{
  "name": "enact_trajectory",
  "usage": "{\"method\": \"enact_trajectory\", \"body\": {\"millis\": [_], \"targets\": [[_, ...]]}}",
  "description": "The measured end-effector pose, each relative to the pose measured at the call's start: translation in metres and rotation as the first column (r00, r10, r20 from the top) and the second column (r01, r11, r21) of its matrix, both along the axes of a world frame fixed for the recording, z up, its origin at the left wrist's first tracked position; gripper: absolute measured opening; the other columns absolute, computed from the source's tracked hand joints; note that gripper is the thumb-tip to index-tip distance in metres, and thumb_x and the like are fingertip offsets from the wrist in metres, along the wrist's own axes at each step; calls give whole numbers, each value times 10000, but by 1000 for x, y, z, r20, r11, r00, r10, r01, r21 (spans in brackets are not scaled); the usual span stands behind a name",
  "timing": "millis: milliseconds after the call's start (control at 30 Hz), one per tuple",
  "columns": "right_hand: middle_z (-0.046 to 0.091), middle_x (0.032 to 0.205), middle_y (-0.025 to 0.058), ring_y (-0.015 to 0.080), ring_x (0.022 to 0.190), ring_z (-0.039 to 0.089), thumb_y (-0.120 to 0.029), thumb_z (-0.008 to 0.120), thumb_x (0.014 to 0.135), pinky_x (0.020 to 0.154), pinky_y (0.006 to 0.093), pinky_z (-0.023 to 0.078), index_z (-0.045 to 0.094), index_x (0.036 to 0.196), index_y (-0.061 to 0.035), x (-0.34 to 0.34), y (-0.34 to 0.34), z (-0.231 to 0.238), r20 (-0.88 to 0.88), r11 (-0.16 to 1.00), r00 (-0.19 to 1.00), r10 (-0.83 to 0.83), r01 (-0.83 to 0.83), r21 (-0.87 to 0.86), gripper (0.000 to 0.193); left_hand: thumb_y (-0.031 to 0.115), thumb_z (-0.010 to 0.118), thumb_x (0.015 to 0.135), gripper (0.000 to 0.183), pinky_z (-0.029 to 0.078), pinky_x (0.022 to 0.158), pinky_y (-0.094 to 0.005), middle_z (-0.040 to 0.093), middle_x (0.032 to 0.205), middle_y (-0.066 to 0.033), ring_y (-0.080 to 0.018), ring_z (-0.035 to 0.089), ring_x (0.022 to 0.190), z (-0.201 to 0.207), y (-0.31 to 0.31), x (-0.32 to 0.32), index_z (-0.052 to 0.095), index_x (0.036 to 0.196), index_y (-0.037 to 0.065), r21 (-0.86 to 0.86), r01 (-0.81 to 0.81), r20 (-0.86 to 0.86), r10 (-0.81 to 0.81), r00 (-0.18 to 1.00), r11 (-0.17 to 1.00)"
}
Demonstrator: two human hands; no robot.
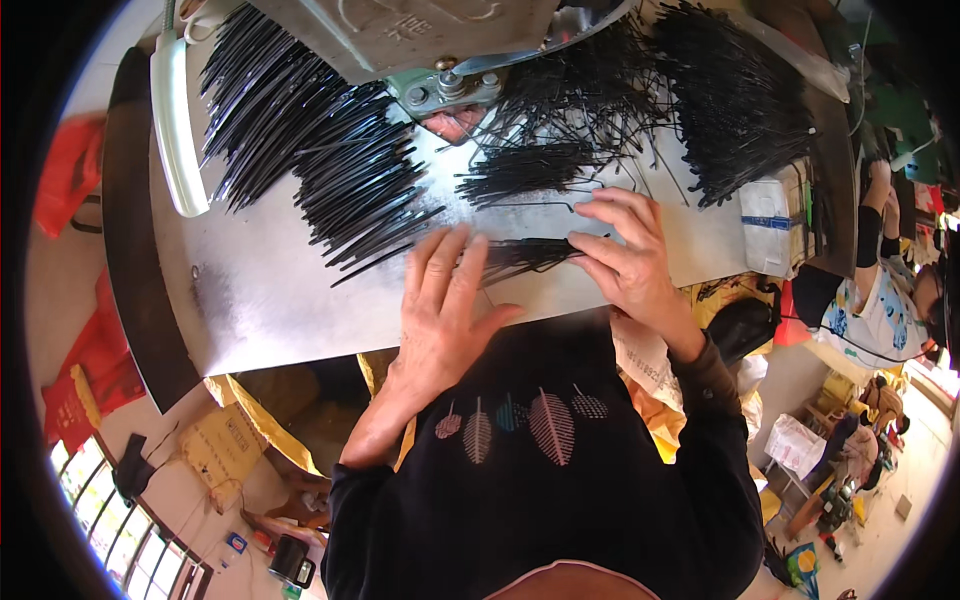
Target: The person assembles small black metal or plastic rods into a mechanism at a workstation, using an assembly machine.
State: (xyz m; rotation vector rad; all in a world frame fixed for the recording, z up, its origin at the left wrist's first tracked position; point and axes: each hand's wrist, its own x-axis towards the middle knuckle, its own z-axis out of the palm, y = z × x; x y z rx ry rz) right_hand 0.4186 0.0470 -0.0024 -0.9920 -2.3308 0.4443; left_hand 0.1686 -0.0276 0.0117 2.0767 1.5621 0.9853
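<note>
A: Identify the item under the hands.
B: A small bundle of thin black wire pins (525, 255), straight and glossy, lying flat on the metal sheet.

A: Orientation?
B: Roughly horizontal across the view, strands nearly parallel, fanning slightly at the left end.

A: Contact?
B: The left hand (445, 310) lies flat, fingers spread over the fanned end. The right hand (625, 250) presses its fingertips on the opposite end.

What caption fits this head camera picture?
Two hands, left hand and right hand, press a bundle of black wires on a metal table.
</note>
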Motion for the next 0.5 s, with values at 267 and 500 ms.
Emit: {"method": "enact_trajectory", "body": {"millis": [267,500], "targets": [[642,1184,48,293,1160,569,-133,845,687,952,461,422,736,946,-97,-4,1,0,24,999,999,42,-42,28,283,144,892,646,781,481,965,-514,554,1359,-188,-421,523,1183,-2,-15,-28,572,1346,10,-65,15,-144,-24,989,998],[648,1101,45,273,1062,581,-106,836,673,888,430,437,726,940,-63,-10,0,2,7,996,997,72,-72,49,292,166,878,637,716,454,944,-503,556,1328,-178,-394,521,1147,-8,0,-11,615,1282,-5,-3,4,-219,-5,976,1000]]}}
